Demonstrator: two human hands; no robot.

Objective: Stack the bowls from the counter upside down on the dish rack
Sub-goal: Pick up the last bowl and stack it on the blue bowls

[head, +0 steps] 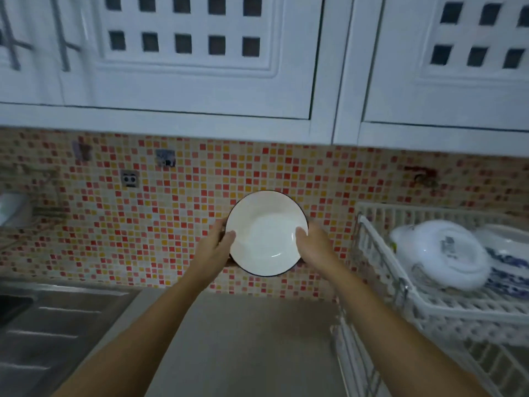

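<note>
A white bowl (264, 234) with a dark rim is held up in the air above the counter, its hollow facing me. My left hand (219, 245) grips its left edge and my right hand (313, 247) grips its right edge, thumbs inside the rim. The white dish rack (423, 308) stands at the right, on a metal frame. On its upper tier several bowls lie upside down: a white one with a grey print (442, 253) on top and a blue-patterned one (506, 267) beside it.
The grey counter (243, 339) runs below my arms. A steel sink with a drainboard (51, 319) lies at the left. A mosaic tile wall (143, 224) is behind, with white cupboards (200, 67) above.
</note>
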